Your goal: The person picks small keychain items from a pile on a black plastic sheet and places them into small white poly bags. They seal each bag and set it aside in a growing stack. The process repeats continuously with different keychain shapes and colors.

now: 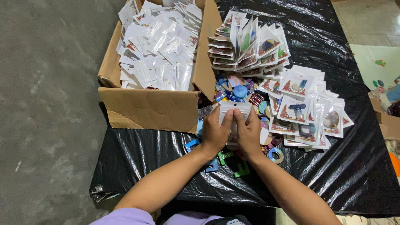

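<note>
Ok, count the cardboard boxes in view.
2. One large open cardboard box sits at the left on the black plastic sheet, full of white pouches. A second box is cut off at the right edge. Others may lie out of frame.

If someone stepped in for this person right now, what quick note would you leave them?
Left hand and right hand together hold one small white pouch by its top.
Loose colourful trinkets lie on the black plastic sheet just ahead.
Done: filled pouches are stacked to the right and behind.
Left: the cardboard box on the left holds many empty pouches.
</note>
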